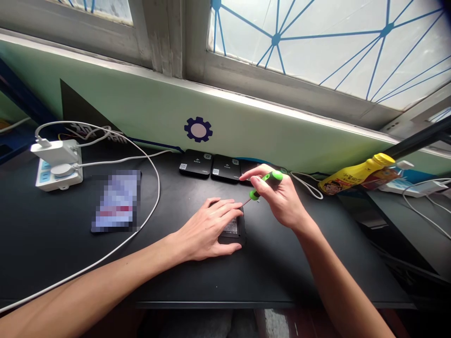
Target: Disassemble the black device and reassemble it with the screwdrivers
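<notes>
A flat black device (232, 228) with a printed label lies on the dark desk. My left hand (207, 230) rests on it, fingers stretched over its far part and thumb spread along its near side, covering most of the left half. My right hand (280, 199) is closed around a screwdriver (259, 187) with a green and black handle. The screwdriver is tilted, its thin shaft pointing down to the device's far right corner, close to my left fingertips. Whether the tip sits in a screw is too small to tell. A tiny shiny bit lies just right of the shaft.
Several black flat boxes (195, 164) stand in a row by the wall. On the left are a power strip (59, 176) with white plugs, a blurred-out phone-shaped item (118, 202) and a white cable (158, 180). A yellow bottle (355, 176) lies at the right, near a dark panel (373, 220).
</notes>
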`<action>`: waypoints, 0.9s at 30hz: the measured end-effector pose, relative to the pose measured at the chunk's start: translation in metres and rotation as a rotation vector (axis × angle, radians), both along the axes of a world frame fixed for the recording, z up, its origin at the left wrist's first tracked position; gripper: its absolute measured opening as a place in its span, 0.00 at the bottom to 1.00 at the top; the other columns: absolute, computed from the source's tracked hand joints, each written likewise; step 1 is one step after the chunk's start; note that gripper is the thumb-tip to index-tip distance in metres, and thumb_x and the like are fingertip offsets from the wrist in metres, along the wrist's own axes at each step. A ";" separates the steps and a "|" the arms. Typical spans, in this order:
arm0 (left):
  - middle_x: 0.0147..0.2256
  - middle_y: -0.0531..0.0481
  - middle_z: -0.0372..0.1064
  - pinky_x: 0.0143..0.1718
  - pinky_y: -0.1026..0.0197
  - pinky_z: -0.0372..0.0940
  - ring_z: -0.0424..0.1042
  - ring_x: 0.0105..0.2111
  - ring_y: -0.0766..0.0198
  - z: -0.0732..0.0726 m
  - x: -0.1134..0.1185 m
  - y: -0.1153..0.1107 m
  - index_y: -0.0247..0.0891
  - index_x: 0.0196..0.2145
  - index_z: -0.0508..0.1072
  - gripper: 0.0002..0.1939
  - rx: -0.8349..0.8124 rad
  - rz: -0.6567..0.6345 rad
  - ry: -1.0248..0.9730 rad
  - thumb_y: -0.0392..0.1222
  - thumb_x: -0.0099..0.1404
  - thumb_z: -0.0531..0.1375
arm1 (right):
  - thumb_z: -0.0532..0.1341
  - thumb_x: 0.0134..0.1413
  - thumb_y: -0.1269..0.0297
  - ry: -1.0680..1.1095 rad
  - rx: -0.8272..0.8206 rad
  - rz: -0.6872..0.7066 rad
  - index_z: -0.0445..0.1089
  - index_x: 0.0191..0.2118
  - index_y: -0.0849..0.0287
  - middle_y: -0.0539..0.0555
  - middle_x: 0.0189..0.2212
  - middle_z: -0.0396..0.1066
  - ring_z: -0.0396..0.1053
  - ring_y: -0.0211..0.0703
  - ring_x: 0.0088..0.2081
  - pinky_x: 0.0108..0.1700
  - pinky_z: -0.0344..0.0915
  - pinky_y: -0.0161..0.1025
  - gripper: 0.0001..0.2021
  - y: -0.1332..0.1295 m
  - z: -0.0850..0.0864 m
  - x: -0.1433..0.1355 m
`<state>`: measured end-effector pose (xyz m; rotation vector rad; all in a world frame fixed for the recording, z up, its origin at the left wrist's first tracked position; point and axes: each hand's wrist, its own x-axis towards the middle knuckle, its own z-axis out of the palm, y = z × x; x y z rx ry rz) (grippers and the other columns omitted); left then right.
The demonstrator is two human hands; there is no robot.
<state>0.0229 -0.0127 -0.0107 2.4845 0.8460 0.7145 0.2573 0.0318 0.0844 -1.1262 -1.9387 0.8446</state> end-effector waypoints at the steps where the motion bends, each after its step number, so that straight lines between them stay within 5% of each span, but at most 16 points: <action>1: 0.75 0.40 0.66 0.77 0.37 0.53 0.63 0.76 0.42 0.000 0.000 0.000 0.45 0.71 0.67 0.36 0.001 -0.001 0.000 0.57 0.72 0.72 | 0.65 0.76 0.45 0.003 -0.014 0.005 0.84 0.51 0.51 0.53 0.44 0.77 0.75 0.43 0.39 0.42 0.71 0.42 0.16 0.000 0.001 0.001; 6: 0.75 0.39 0.67 0.77 0.37 0.54 0.62 0.77 0.42 -0.004 -0.001 0.002 0.45 0.75 0.65 0.42 0.009 -0.001 -0.006 0.58 0.72 0.72 | 0.79 0.61 0.50 0.086 0.060 -0.122 0.81 0.53 0.53 0.48 0.32 0.76 0.78 0.42 0.30 0.32 0.71 0.38 0.20 -0.006 0.004 0.004; 10: 0.75 0.39 0.67 0.77 0.37 0.53 0.62 0.77 0.42 -0.005 -0.001 0.002 0.44 0.75 0.65 0.42 0.016 0.000 0.003 0.59 0.72 0.72 | 0.86 0.48 0.56 0.233 0.004 -0.110 0.76 0.49 0.52 0.51 0.35 0.82 0.80 0.45 0.29 0.25 0.73 0.37 0.27 -0.007 0.001 0.008; 14: 0.74 0.39 0.68 0.77 0.38 0.54 0.63 0.77 0.42 -0.005 0.000 0.002 0.43 0.75 0.65 0.42 0.022 0.004 0.006 0.60 0.72 0.71 | 0.84 0.53 0.59 0.339 -0.031 -0.067 0.69 0.47 0.51 0.55 0.42 0.85 0.80 0.44 0.26 0.18 0.70 0.36 0.25 -0.008 -0.002 0.009; 20: 0.75 0.39 0.67 0.77 0.38 0.54 0.63 0.77 0.43 -0.004 -0.001 0.002 0.43 0.75 0.65 0.42 0.033 0.000 0.015 0.60 0.73 0.71 | 0.74 0.68 0.60 0.299 -0.060 0.030 0.70 0.51 0.53 0.57 0.46 0.86 0.75 0.38 0.27 0.23 0.70 0.36 0.15 -0.014 0.000 0.006; 27: 0.75 0.38 0.66 0.77 0.37 0.54 0.62 0.77 0.41 -0.004 0.000 0.003 0.42 0.76 0.65 0.41 0.044 -0.001 0.044 0.61 0.74 0.69 | 0.69 0.71 0.58 0.119 -0.023 -0.051 0.75 0.47 0.52 0.53 0.39 0.83 0.75 0.43 0.34 0.30 0.69 0.38 0.07 -0.019 0.011 0.002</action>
